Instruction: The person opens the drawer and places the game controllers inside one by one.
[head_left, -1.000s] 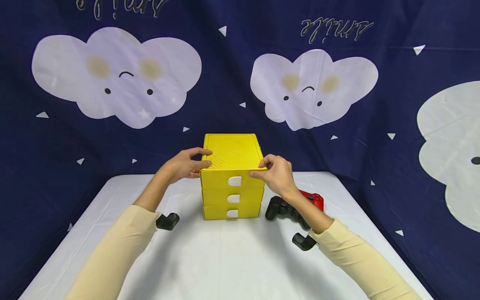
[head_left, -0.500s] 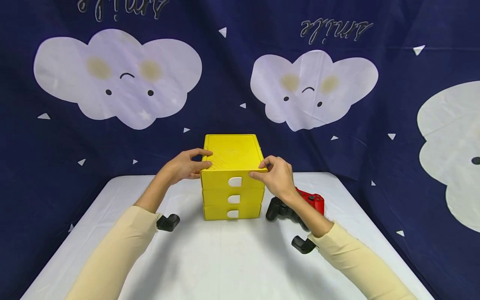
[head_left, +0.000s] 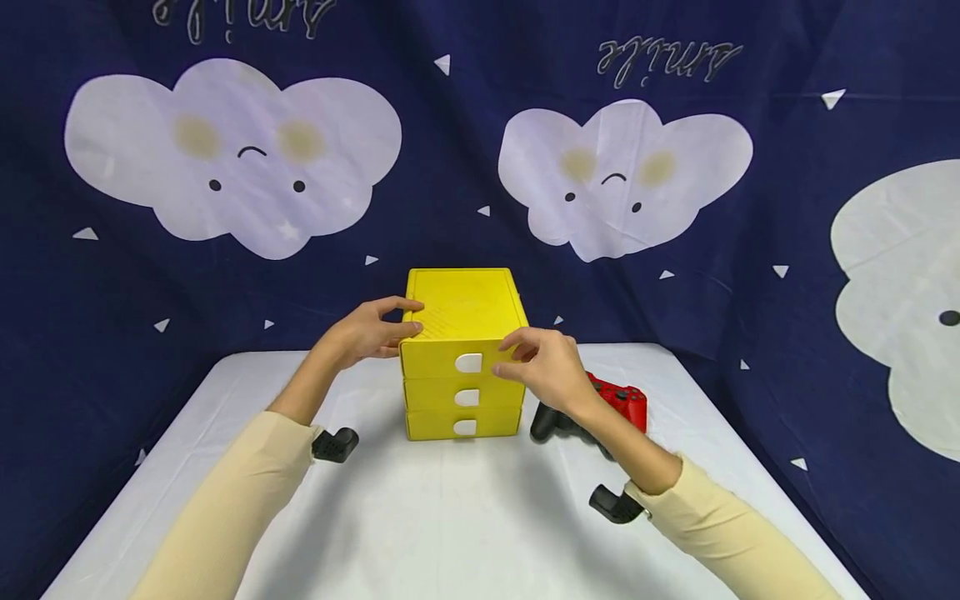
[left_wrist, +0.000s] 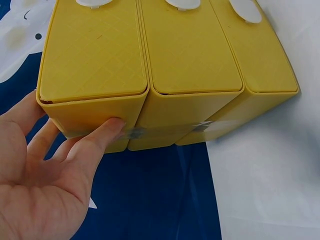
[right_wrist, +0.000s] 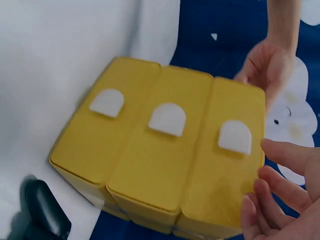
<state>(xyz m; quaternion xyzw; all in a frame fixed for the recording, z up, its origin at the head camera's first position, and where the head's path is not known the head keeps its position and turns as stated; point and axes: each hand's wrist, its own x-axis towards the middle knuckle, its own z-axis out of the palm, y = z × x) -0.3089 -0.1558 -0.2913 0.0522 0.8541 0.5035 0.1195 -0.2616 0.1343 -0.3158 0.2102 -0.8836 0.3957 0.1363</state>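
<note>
A small yellow drawer unit (head_left: 468,304) with three stacked drawers stands on the white table, its drawers all closed. White half-round tabs serve as pulls, the top tab (head_left: 468,362) among them. At the unit's upper left edge my left hand (head_left: 363,332) holds on, fingers over the top; in the left wrist view its thumb (left_wrist: 102,135) presses the side wall. My right hand (head_left: 551,367) hovers at the right part of the top drawer's front, fingers loosely bent with nothing between them. In the right wrist view its fingertips come right beside the top drawer's edge.
To the right of the unit lie a red game controller (head_left: 628,402) and a black game controller (head_left: 546,423), partly hidden by my right forearm. Behind the table (head_left: 442,517) hangs a dark blue cloth (head_left: 450,183) printed with clouds. Black wrist devices stick out near both sleeves.
My right hand has let go of the unit's top front right edge and moved slightly down in front of the top drawer. My left hand and the unit have stayed put.
</note>
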